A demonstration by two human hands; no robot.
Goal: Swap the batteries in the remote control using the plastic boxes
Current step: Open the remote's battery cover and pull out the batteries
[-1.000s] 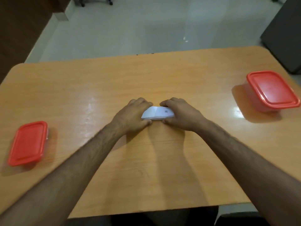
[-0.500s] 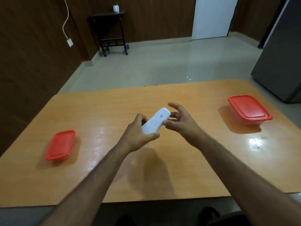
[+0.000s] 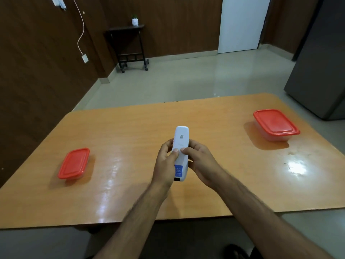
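Observation:
A white remote control (image 3: 180, 142) is held above the wooden table (image 3: 130, 131), back side up, with a blue sticker near its lower end. My left hand (image 3: 166, 163) grips its left side and my right hand (image 3: 200, 161) grips its right side. Both thumbs press on the middle of its back cover. A small plastic box with a red lid (image 3: 73, 163) sits at the table's left. A larger plastic box with a red lid (image 3: 276, 124) sits at the far right. Both lids are on.
A dark wood-panelled wall runs along the left. A grey cabinet (image 3: 321, 62) stands close to the table's far right corner. A small black side table (image 3: 130, 45) and a white door (image 3: 240, 23) are across the floor.
The remote was lifted off the table and turned from crosswise to pointing away from me. My right hand closed on it and both thumbs came onto its back. The camera tilted up.

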